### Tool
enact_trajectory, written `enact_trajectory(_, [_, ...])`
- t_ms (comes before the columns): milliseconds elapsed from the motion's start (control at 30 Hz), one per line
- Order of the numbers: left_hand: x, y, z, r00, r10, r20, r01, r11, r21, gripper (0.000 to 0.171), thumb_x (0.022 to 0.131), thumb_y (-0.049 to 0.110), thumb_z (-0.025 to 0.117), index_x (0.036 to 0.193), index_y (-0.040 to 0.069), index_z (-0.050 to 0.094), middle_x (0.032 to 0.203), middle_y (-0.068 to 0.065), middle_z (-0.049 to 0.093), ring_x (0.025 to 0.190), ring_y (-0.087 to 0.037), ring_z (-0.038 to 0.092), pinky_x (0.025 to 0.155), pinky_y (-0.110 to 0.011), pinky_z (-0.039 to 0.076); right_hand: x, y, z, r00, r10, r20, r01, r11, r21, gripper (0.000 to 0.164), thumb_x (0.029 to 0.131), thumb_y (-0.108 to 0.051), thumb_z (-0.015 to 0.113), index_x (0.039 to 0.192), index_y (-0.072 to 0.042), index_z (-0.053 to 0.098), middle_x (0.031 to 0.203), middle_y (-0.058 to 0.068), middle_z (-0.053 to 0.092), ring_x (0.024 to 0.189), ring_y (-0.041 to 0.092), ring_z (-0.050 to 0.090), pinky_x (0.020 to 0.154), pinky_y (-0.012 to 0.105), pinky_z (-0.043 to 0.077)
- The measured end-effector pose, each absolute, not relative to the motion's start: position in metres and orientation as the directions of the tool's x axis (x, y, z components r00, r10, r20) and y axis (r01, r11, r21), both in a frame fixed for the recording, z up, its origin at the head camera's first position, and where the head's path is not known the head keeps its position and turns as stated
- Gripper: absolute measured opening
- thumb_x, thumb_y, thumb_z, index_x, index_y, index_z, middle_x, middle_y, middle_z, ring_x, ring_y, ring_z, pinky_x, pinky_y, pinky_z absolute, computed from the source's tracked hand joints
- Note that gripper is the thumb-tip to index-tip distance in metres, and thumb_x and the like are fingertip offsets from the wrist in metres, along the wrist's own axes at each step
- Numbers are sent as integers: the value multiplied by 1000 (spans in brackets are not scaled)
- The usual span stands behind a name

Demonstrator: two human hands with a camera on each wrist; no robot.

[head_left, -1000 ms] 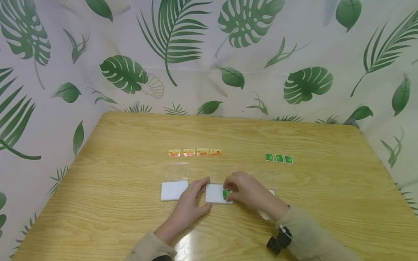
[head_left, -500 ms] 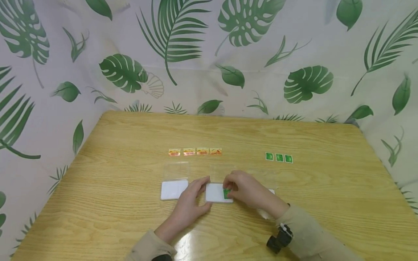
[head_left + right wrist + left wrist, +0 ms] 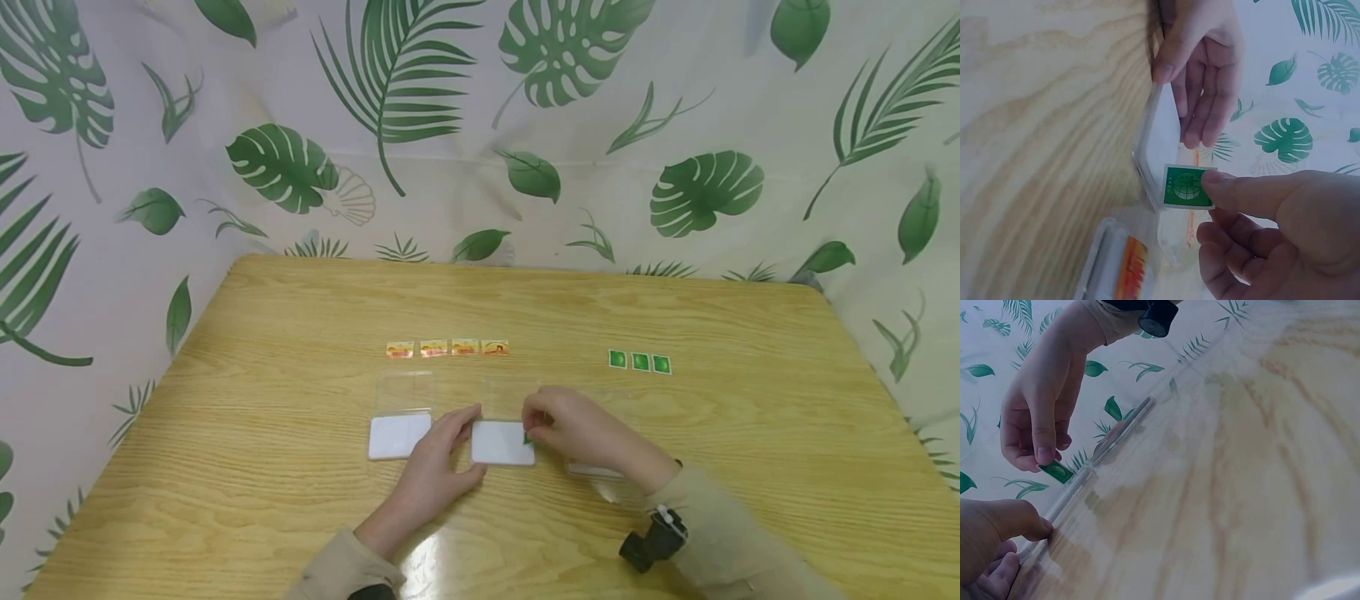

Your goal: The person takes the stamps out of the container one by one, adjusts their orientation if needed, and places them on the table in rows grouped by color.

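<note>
My left hand (image 3: 435, 467) grips the left end of a shallow white box (image 3: 502, 442), its thumb at the near edge and fingers at the far edge. The box lies with its clear lid (image 3: 510, 396) folded back. My right hand (image 3: 573, 425) pinches a green postage stamp (image 3: 1188, 186) between thumb and fingertips, beside the right end of that box. A globe-like print shows on the stamp in the right wrist view. In the head view the stamp is mostly hidden by the fingers, with only a green corner visible.
A second white box (image 3: 400, 437), clear lid open, lies left. A third box (image 3: 596, 471), bearing an orange-red stamp (image 3: 1132, 269), is partly under the right forearm. Several orange-yellow stamps (image 3: 465, 347) line up behind, three green stamps (image 3: 640, 362) farther right. Wooden table (image 3: 247, 400).
The right hand has drawn back to the right with the green stamp, which was over the box's right end. The left hand and the box stay put.
</note>
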State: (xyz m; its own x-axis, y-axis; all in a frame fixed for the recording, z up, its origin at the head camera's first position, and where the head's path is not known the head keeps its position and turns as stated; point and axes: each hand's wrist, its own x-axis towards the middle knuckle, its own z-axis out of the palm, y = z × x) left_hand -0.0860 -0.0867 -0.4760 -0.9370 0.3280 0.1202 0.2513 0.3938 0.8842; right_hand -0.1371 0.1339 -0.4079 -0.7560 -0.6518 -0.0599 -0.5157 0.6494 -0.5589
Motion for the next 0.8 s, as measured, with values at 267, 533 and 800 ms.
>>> enact_trajectory(267, [-86,-87,-476,-936,334,115,246,382,891,69,80,-4,72,140,-3,38,137,-16,45,123,-25,50,102,-19,39,-143,149,-397,-771,-621,-141,-429,671,-605,11,91,-3,63,84,-11,58,78,-3,54,69,12,47,57,25,45])
enact_trajectory(533, [-86,-87,-477,-933,336,128,254,364,896,69,79,-6,71,140,-4,38,137,-17,45,124,-26,49,102,-19,38,-154,178,-391,-805,-568,-170,-357,693,-627,9,95,-5,56,88,-9,54,80,3,55,68,14,48,55,26,44])
enact_trajectory(800, [-85,-87,-478,-930,336,147,270,356,895,69,78,-8,71,139,-7,38,135,-19,45,123,-29,50,102,-22,40,-168,219,-386,-862,-485,-146,-333,761,-557,5,95,-8,57,90,-8,56,81,1,55,71,17,46,59,30,41])
